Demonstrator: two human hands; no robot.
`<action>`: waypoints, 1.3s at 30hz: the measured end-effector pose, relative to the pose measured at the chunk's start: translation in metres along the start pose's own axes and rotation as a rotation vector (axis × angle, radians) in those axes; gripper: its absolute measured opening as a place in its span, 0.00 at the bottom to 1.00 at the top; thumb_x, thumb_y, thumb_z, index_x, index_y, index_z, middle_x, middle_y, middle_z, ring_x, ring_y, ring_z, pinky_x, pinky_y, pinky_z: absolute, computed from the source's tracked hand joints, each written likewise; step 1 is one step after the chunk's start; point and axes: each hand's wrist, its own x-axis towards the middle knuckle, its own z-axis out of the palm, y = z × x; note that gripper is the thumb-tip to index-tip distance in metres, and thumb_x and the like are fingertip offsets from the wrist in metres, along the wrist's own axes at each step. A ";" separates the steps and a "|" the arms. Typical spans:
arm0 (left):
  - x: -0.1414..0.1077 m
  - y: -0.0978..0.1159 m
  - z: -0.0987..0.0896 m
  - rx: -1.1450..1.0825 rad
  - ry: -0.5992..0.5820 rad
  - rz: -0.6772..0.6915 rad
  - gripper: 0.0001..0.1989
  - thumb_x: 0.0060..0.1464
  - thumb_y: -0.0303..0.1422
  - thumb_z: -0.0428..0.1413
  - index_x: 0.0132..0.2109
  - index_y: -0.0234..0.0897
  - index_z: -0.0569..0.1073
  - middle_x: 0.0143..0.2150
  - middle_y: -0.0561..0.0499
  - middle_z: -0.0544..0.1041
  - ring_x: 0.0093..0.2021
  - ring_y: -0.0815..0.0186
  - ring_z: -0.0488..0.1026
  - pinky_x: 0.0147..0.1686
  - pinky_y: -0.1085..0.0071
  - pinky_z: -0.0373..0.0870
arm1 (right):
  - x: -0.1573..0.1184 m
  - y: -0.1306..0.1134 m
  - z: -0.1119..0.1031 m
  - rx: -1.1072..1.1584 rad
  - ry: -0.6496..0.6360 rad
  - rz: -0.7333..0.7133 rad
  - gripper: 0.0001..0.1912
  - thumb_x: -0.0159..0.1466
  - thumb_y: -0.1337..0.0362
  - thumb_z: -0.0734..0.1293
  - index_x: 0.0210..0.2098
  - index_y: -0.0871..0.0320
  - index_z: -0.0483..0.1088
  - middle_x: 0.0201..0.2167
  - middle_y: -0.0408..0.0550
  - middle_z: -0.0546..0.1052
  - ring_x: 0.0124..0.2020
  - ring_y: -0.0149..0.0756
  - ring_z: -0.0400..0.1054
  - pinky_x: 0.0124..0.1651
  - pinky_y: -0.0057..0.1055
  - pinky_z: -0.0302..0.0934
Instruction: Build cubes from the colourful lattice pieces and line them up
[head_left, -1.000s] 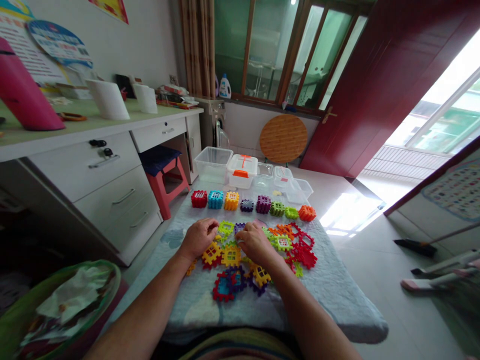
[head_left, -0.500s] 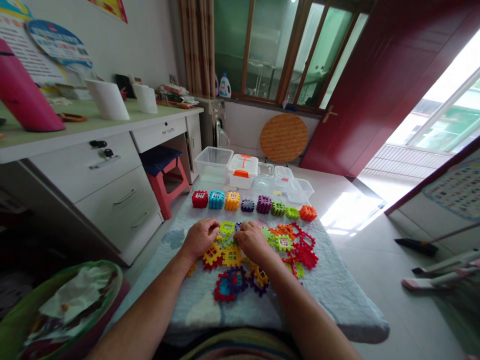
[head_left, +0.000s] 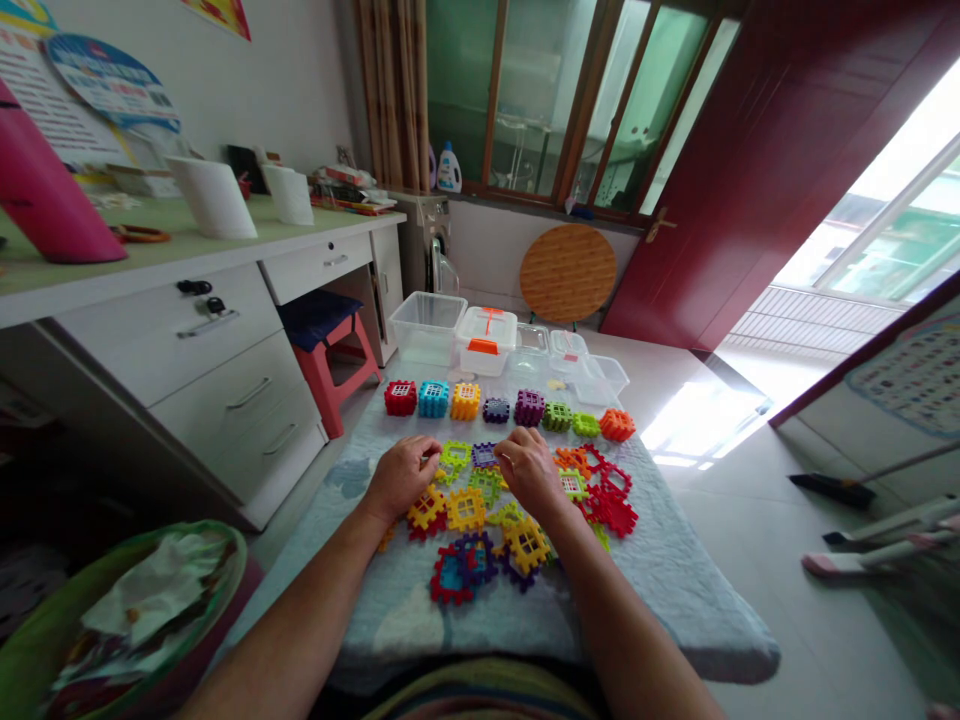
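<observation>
The table (head_left: 675, 610) wears a pale-blue quilted cloth; dragging that soft cover could shift everything. The left hand (head_left: 403, 475) and right hand (head_left: 532, 470) are loosely curled; whether either pinches anything, I cannot tell. The right hand could topple the dark-purple plastic stack (head_left: 529, 407) beyond it, reaching far. Nearer, a yellow square plastic lattice tile (head_left: 527, 545), overlapping dark-purple pieces (head_left: 523, 579), could snag by its teeth. A purple notched plastic tile (head_left: 484, 455) lies between the hands.

**Glare Right, Gloom Left**

Daylight pours past the dark-red door (head_left: 712, 170), burning white glare onto the glossy pale floor tiles (head_left: 686, 405). Before me the pale-blue patterned cloth (head_left: 667, 590) gets softer light; the round green bin (head_left: 52, 605) sits dim. The tall pink bottle (head_left: 49, 190) leans, stretched by edge distortion.
</observation>
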 end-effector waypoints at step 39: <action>-0.078 0.060 -0.008 0.040 -0.259 0.331 0.44 0.42 0.47 0.63 0.66 0.48 0.57 0.68 0.42 0.55 0.67 0.42 0.48 0.63 0.40 0.42 | -0.005 0.002 0.015 0.330 -0.035 0.058 0.06 0.53 0.72 0.64 0.31 0.58 0.70 0.30 0.44 0.69 0.35 0.33 0.63 0.41 0.28 0.56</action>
